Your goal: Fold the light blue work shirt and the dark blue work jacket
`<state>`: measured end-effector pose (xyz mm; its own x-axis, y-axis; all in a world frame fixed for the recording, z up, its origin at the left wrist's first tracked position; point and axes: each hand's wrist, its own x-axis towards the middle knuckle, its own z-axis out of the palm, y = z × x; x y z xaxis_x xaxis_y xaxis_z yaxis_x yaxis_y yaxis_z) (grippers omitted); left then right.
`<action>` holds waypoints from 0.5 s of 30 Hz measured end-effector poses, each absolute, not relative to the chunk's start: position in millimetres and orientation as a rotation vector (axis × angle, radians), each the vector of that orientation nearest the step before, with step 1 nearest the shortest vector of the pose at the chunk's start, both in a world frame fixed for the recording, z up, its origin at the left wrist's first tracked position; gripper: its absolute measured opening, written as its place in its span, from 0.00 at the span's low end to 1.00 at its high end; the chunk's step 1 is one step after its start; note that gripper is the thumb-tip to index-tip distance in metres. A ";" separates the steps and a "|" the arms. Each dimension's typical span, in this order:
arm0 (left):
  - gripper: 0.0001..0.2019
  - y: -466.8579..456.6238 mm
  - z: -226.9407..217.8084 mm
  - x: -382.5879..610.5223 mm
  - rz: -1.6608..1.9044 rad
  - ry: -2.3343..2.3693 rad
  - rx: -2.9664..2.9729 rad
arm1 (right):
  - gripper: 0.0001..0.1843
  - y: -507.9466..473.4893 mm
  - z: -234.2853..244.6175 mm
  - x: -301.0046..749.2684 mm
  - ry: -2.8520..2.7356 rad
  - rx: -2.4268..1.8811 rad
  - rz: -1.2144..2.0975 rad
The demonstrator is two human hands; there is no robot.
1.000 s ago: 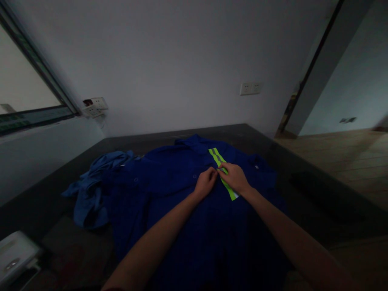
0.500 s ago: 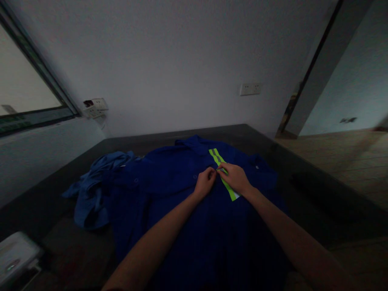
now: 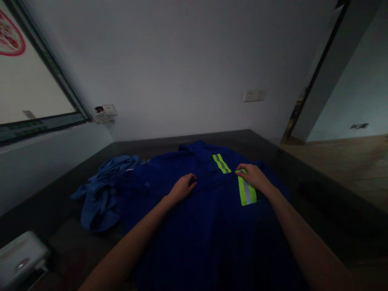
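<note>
A dark blue work shirt (image 3: 209,226) lies spread on a dark table (image 3: 273,153), collar away from me. Yellow-green reflective stripes (image 3: 247,192) run down its right chest. My left hand (image 3: 182,187) rests on the shirt's front near the middle, fingers curled and pinching the fabric edge. My right hand (image 3: 254,176) sits at the top of the lower stripe, fingers closed on the cloth there. The two hands are apart, about a hand's width between them.
A lighter blue garment (image 3: 101,194) lies crumpled at the shirt's left. A white device (image 3: 21,256) sits at the near left corner. Wall sockets (image 3: 254,95) are on the back wall, a window (image 3: 33,93) on the left, and wooden floor (image 3: 348,161) to the right.
My hands were together at the stripe; now they have moved apart, the right pulling the shirt front rightward so the stripe shows in two parts. The view shifted slightly.
</note>
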<state>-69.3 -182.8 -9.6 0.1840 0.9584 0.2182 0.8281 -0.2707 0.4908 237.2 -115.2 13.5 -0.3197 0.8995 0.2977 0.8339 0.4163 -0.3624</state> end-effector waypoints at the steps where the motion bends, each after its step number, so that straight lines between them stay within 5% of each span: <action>1: 0.10 -185.6 -12.8 -68.2 0.743 1.677 2.167 | 0.09 -112.9 12.5 241.8 -2.225 -1.492 0.186; 8: 0.09 -196.2 -23.3 -24.7 0.952 1.566 2.129 | 0.04 -123.9 23.6 247.1 -2.263 -1.799 -0.084; 11: 0.09 -193.5 -23.8 -17.6 0.967 1.625 2.050 | 0.08 -142.0 38.1 214.7 -2.307 -1.571 -0.275; 15: 0.09 -193.4 -24.5 -18.2 0.997 1.727 1.922 | 0.10 -160.9 39.1 167.0 -2.471 -1.255 -0.062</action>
